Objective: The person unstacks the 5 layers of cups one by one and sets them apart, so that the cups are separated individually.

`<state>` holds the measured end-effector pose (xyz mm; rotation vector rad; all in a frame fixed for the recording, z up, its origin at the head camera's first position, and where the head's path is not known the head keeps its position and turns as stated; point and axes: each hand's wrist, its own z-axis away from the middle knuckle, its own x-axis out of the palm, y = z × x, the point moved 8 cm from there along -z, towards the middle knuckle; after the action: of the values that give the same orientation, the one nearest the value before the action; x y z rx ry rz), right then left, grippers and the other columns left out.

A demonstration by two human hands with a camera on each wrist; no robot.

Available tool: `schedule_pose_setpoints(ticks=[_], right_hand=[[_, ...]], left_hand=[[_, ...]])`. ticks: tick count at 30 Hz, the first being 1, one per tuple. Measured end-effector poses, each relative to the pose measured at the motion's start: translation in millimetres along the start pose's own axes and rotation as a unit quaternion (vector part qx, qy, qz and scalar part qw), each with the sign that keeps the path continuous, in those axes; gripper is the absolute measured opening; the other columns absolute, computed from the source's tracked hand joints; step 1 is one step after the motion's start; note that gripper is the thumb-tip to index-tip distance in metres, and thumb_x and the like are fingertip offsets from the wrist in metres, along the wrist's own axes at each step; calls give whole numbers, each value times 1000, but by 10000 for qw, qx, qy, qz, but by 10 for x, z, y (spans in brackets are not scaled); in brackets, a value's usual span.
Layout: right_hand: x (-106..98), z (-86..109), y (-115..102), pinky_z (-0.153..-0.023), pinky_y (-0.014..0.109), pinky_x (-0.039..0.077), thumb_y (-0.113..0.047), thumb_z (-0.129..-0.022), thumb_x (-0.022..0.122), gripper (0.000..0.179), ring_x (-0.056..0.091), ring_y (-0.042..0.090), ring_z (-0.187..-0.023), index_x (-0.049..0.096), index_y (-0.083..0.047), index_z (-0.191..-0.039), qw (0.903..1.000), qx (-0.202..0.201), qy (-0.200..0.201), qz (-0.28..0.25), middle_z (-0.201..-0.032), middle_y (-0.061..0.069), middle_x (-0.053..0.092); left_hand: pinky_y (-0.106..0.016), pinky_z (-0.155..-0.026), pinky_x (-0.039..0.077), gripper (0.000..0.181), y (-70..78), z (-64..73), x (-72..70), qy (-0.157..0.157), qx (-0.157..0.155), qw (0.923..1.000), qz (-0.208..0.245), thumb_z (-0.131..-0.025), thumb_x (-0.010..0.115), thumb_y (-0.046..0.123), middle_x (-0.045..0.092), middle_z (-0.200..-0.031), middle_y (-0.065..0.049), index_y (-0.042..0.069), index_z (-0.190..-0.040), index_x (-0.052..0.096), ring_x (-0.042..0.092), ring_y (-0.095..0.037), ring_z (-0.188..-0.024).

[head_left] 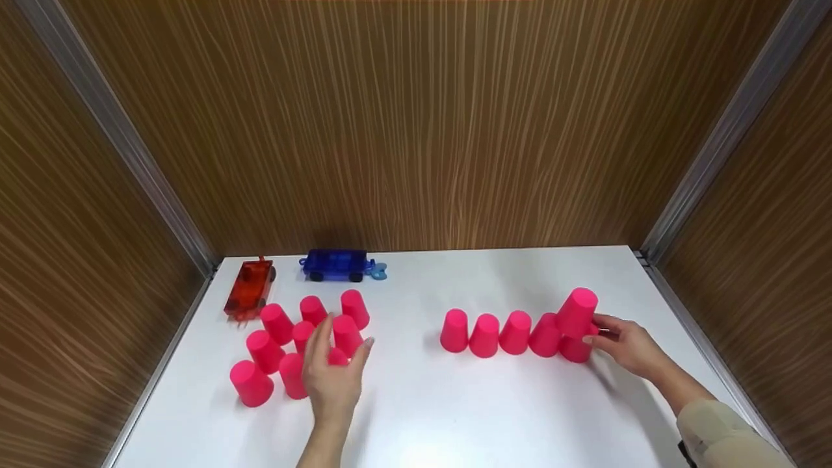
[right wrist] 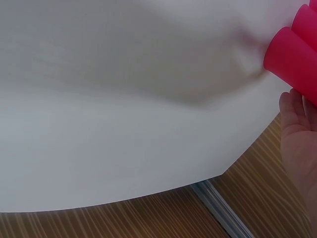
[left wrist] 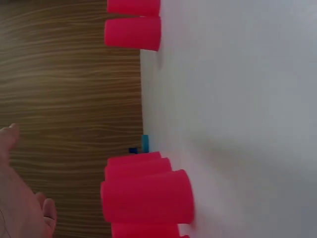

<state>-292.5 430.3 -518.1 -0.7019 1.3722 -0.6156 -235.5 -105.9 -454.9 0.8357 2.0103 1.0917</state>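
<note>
My right hand (head_left: 627, 344) pinches a pink cup (head_left: 578, 311) near its rim, thumb in front and fingers behind. That cup is upside down and leans a little, right above the end cup (head_left: 575, 351) of a row; whether it rests there I cannot tell. In the right wrist view, the fingers (right wrist: 295, 106) touch a cup's side (right wrist: 294, 62). My left hand (head_left: 335, 377), thumb and fingers apart and holding nothing, hovers over a loose cluster of inverted pink cups (head_left: 252, 383), hiding some. The left wrist view shows cups (left wrist: 146, 198) beyond the hand (left wrist: 22, 198).
The other row cups (head_left: 484, 337) stand side by side on the white table (head_left: 416, 403). A red translucent toy cart (head_left: 250, 286) and a blue one (head_left: 335, 263) with a light-blue piece (head_left: 378, 271) stand at the back left. Wood-grain walls (head_left: 429, 130) enclose the table.
</note>
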Motion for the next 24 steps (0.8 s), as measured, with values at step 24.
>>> schedule_pose_setpoints(ticks=[24], right_hand=[[3, -12, -11, -96, 39, 60, -24, -102, 75, 66, 61, 50, -128, 48, 7, -154, 9999, 161, 21, 4, -146, 31, 57]], left_hand=[[-27, -107, 51, 73, 1497, 155, 2293, -3700, 749, 9215, 919, -87, 91, 25, 58, -152, 6, 24, -153, 59, 52, -13, -141]])
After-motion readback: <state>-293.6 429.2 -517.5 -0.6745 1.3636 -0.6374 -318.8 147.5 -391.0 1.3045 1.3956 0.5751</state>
